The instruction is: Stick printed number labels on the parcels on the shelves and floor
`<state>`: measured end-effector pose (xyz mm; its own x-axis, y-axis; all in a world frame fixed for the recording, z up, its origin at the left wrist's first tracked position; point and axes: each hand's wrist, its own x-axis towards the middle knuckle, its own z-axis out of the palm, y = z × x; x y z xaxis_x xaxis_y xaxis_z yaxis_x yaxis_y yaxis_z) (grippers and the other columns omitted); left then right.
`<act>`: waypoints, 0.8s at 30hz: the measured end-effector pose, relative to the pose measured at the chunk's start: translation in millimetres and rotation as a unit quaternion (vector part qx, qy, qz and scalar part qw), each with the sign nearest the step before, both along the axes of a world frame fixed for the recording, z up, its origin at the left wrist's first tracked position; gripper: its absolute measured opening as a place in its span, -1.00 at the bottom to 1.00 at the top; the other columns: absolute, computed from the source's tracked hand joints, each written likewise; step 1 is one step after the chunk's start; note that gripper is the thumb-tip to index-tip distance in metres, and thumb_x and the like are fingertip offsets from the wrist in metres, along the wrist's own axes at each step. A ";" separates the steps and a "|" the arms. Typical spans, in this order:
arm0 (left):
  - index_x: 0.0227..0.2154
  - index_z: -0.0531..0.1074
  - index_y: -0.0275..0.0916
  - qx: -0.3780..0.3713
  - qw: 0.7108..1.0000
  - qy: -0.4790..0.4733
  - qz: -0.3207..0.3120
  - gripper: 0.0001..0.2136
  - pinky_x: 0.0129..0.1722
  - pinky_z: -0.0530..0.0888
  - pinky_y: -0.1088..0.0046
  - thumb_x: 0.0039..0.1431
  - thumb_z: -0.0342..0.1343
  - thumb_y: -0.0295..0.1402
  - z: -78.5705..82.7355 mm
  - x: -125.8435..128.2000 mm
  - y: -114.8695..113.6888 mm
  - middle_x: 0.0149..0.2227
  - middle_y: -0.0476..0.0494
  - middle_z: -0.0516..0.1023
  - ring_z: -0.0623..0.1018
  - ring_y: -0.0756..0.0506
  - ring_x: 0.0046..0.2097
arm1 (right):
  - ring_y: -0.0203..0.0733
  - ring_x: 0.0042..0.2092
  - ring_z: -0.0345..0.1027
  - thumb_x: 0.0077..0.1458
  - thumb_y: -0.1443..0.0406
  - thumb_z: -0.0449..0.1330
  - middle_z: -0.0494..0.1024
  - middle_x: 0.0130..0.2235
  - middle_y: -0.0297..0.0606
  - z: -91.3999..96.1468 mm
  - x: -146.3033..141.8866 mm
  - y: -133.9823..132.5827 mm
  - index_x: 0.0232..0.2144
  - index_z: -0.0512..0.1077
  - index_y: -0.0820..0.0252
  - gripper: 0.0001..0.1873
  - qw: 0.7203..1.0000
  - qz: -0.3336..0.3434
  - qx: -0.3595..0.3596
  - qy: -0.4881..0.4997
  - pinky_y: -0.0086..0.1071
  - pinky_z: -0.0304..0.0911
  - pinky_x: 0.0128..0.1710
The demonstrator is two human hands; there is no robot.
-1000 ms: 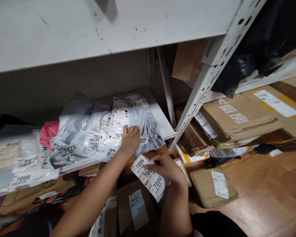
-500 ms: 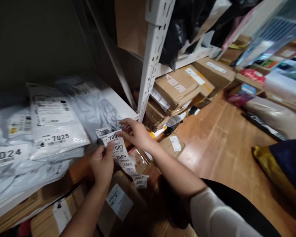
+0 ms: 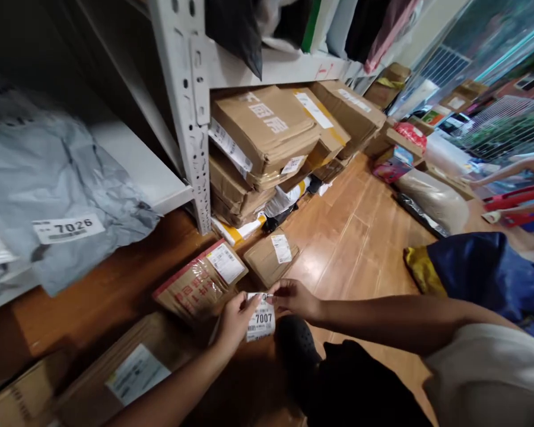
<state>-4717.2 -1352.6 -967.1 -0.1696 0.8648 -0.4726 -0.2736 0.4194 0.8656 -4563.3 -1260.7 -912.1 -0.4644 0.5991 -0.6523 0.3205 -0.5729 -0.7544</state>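
My left hand (image 3: 237,320) pinches a strip of white number labels (image 3: 261,325), with its thumb on the upper part and 7007 readable below. Thumb and fingers of my right hand (image 3: 295,300) are closed on the top right corner of the same strip. The strip's lower end drops out of sight. At the left, a grey plastic mailer (image 3: 71,184) lies on the shelf and hangs over its edge. A label reading 7026 (image 3: 69,229) is stuck flat on that mailer.
Below my hands is a dark shoe (image 3: 297,350). Cartons stand on the floor, among them a red-edged box (image 3: 200,284) and a small box (image 3: 267,261). A white shelf post (image 3: 187,130) rises ahead. A blue and yellow bag (image 3: 476,276) lies right; another person's arm (image 3: 511,169) shows beyond.
The view has swung right. Both hands have drawn away from the shelf with the label strip. The 7026 label, earlier at the strip's top, now shows on the grey mailer.
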 end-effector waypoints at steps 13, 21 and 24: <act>-0.09 0.43 -0.33 -0.105 0.982 -0.106 0.116 -0.45 -0.27 0.51 0.46 -0.19 0.40 -0.26 -72.7 62.0 52.9 -0.23 -0.21 0.62 0.59 -0.09 -0.26 | -0.27 -0.31 0.44 -0.38 0.25 0.51 0.60 -0.34 -0.29 -117.7 46.6 91.6 -0.31 0.55 0.27 -0.52 0.983 0.094 -0.126 0.096 -0.34 0.33 -0.20; -0.28 0.48 -0.32 -0.129 0.978 -0.093 0.133 -0.58 -0.46 0.50 0.44 -0.12 0.33 -0.11 -91.1 82.6 92.7 -0.44 -0.12 0.59 0.56 -0.09 -0.45 | -0.33 -0.38 0.41 -0.29 0.18 0.48 0.56 -0.40 -0.32 -130.3 65.6 124.5 -0.34 0.54 0.27 -0.58 0.986 0.082 -0.113 0.094 -0.43 0.34 -0.34; -0.25 0.49 -0.32 -0.109 0.985 -0.084 0.108 -0.58 -0.43 0.49 0.45 -0.11 0.32 -0.12 -95.8 85.7 101.1 -0.41 -0.13 0.60 0.55 -0.09 -0.43 | -0.33 -0.42 0.39 -0.30 0.16 0.47 0.54 -0.45 -0.34 -138.9 72.4 132.8 -0.39 0.52 0.27 -0.59 0.990 0.090 -0.056 0.097 -0.44 0.32 -0.39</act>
<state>-4631.4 -1251.4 -1062.9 -0.2411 0.6919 -0.6806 -0.5090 0.5069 0.6957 -4490.9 -1127.9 -1051.0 -0.6801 0.4252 -0.5972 0.2790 -0.6031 -0.7473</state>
